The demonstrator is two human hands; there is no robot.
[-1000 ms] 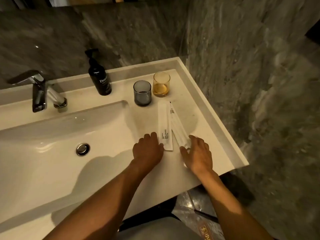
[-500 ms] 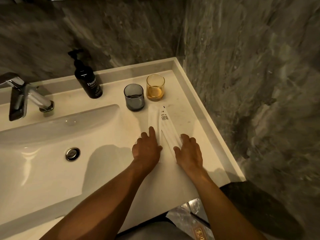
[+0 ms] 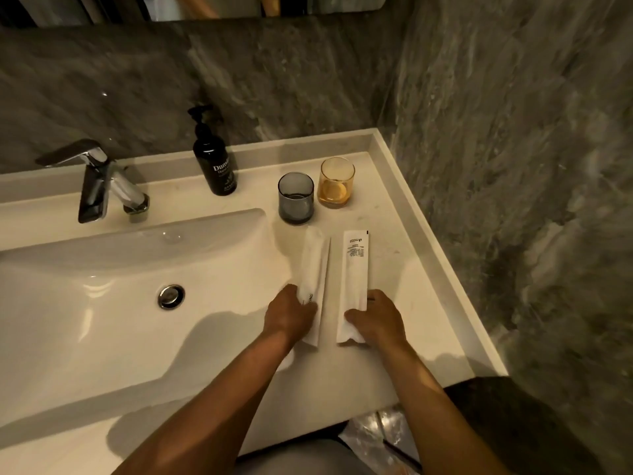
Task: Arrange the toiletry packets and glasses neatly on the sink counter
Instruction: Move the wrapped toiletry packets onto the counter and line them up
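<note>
Just before the smoky grey glass tumbler (image 3: pixel 296 202), each hand grasps one long white paper packet; sliding both level would keep them parallel: left hand (image 3: pixel 289 315), right hand (image 3: pixel 376 320).

Both bare forearms reach forward, roughly parallel. The left hand (image 3: pixel 289 315) lies palm-down, fingers curled. The right hand (image 3: pixel 376 320) mirrors it, knuckles up, fingertips pressing down.

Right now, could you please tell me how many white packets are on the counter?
2: left packet under the left hand, right packet under the right hand.
</note>
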